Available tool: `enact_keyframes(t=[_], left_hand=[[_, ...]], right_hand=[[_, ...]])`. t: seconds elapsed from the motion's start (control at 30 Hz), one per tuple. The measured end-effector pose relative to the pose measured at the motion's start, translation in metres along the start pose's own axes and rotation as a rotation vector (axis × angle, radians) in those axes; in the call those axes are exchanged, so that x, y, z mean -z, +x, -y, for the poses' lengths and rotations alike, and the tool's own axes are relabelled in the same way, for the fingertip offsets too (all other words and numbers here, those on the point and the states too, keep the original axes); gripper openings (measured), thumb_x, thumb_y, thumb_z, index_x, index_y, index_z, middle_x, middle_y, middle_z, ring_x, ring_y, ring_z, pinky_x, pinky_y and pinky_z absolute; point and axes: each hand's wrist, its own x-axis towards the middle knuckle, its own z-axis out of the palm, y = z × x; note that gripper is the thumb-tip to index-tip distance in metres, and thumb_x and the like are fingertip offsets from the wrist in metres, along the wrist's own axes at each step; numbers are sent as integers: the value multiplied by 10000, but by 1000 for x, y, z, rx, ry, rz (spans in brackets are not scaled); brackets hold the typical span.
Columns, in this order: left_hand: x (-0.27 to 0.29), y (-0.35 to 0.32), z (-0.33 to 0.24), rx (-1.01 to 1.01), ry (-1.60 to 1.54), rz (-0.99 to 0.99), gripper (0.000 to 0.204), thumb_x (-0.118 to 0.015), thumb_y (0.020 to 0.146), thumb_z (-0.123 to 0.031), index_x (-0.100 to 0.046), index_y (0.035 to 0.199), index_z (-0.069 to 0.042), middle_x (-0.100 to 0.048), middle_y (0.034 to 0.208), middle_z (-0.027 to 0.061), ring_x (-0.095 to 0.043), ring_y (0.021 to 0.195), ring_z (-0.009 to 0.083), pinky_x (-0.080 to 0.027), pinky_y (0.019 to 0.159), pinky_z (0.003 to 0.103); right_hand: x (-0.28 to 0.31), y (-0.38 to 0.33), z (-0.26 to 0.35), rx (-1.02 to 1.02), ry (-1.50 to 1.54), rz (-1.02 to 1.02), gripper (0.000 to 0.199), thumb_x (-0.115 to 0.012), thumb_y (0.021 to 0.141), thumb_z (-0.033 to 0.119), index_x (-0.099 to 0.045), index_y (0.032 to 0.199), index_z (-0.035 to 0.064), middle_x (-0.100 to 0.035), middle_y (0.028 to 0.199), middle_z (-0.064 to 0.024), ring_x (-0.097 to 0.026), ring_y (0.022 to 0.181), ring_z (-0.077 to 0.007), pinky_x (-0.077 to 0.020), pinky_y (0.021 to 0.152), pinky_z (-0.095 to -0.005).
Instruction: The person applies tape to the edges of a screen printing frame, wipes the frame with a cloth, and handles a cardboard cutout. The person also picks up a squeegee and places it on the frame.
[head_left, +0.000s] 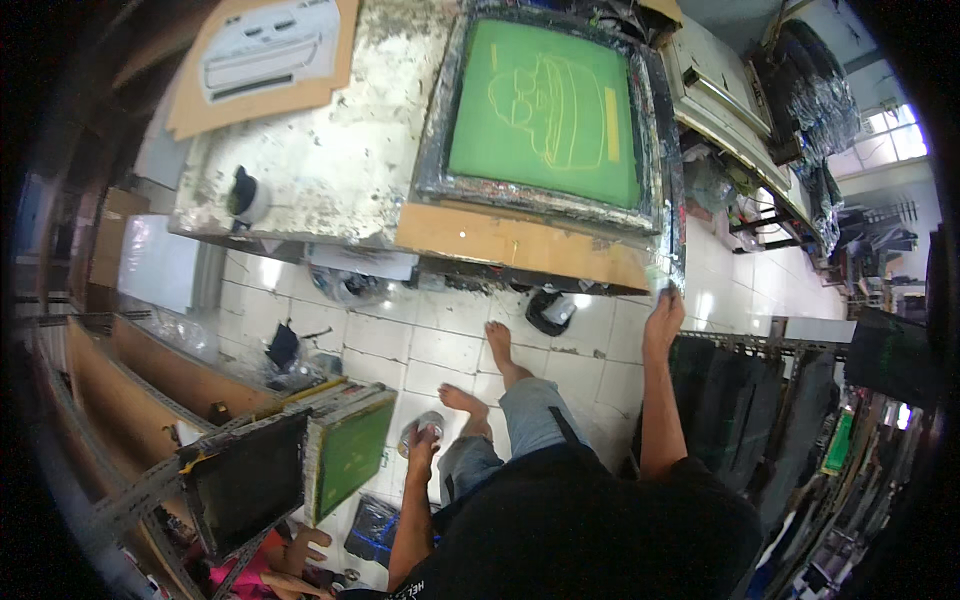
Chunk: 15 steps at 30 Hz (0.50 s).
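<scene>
Low at my left side, my left hand (424,446) is closed on a round, pale grey container (408,430), perhaps a tub or can; its contents are unclear. My right hand (663,318) reaches up to the worktable's near right corner, fingers drawn together there; what lies in them is hidden. A printing screen (540,110) lies on the table in front of me. Its mesh is green with pale yellow line drawing, inside a dark, stained frame. Along the table's near edge, below the screen, runs a tan strip of board (520,246).
A brown-bordered sheet with a drawing (262,62) and a small dark-and-white object (247,197) lie on the stained worktable (330,150). Racked screens stand left (352,452) and right (715,400). At lower left, a person in pink (245,565) is near. A black bag (550,312) lies on the tiled floor.
</scene>
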Motion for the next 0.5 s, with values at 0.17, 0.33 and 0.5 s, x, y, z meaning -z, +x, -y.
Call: enact_keyframes(t=[0.17, 0.33, 0.5], left_hand=[[76, -7, -2, -34, -71, -260, 851, -697, 903, -406, -221, 1520, -66, -550, 1315, 180, -631, 1017, 285, -531, 776, 423], [76, -1, -47, -163, -255, -408, 832, -709, 896, -387, -250, 1508, -60, -558, 1289, 205, -632, 1023, 324, -536, 805, 442], [34, -18, -83, -196, -320, -449, 770, -722, 889, -354, -319, 1461, -32, -589, 1215, 186, -637, 972, 279, -539, 748, 408]], right_hand=[[-22, 73, -17, 53, -176, -112, 340, -497, 930, 62, -578, 1236, -61, -586, 1085, -278, -562, 1005, -442, -441, 900, -476], [-45, 85, -77, 134, -441, -180, 406, -575, 864, 85, -597, 1264, 21, -521, 1154, -280, -500, 1042, -456, -420, 898, -546], [-38, 85, -64, 91, -476, -100, 426, -562, 894, 183, -601, 1309, 97, -560, 1195, -250, -529, 1080, -434, -430, 921, -540]])
